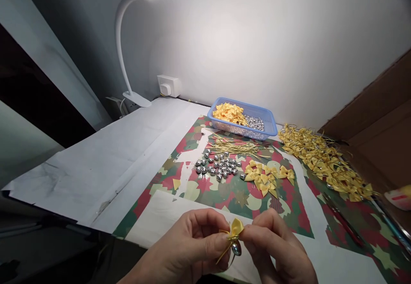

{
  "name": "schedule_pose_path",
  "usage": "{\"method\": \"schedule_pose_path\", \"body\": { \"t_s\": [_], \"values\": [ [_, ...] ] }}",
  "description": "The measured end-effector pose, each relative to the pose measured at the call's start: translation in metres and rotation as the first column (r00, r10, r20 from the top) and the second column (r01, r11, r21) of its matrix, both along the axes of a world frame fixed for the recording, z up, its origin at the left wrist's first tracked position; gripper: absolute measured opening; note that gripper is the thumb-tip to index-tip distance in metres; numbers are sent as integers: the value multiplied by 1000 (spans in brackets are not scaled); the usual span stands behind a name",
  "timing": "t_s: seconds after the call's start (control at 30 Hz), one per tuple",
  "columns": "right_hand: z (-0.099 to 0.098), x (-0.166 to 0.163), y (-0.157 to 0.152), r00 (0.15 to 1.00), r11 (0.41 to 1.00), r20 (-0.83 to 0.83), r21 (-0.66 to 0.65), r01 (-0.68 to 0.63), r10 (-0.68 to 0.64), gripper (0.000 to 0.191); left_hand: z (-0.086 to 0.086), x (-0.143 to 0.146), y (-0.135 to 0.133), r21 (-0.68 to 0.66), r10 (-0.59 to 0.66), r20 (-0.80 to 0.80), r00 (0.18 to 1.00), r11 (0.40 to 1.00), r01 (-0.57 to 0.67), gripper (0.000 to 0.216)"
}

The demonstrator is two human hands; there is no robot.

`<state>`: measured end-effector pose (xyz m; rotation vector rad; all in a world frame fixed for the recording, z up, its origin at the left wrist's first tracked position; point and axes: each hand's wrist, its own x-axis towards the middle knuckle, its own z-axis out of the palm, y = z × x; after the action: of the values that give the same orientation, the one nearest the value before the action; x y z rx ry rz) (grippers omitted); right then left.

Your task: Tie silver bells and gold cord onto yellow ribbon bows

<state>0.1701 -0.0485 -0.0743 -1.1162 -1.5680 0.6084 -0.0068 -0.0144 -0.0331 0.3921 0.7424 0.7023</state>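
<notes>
My left hand (189, 245) and my right hand (276, 243) meet at the near edge of the table, both pinched on one small yellow ribbon bow (236, 228). A thin gold cord runs through the bow and a silver bell (236, 248) hangs under it between my fingertips. Further off on the patterned sheet lie a group of loose silver bells (220, 166), a few yellow bows (265, 177) and a bundle of gold cords (236, 147).
A blue basket (269, 126) with more bows and bells stands at the back. A long heap of finished bows with cords (324, 162) runs along the right, beside a brown cardboard wall (379, 112). A white clamp lamp (123, 44) and a wall socket (168, 85) are at the back left.
</notes>
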Motion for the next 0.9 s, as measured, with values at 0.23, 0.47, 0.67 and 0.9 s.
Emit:
{"method": "schedule_pose_path", "body": {
  "t_s": [0.23, 0.47, 0.67, 0.9],
  "values": [
    [6, 5, 1, 997, 1000, 75, 4, -19, 19, 24, -1, 0, 1, 30, 1, -20, 1000, 1000, 0, 16],
    [14, 14, 3, 973, 999, 223, 6, -54, 51, 25, -2, -1, 0, 99, 5, -112, 994, 995, 6, 17],
    [18, 15, 3, 961, 996, 261, -29, -89, 94, 27, -1, -3, -1, 103, 1, -150, 989, 995, 14, 17],
    [6, 11, 2, 986, 985, 60, -81, -152, 157, 17, 0, -4, -1, 63, -16, -76, 997, 998, 21, 16]
  ]
}}
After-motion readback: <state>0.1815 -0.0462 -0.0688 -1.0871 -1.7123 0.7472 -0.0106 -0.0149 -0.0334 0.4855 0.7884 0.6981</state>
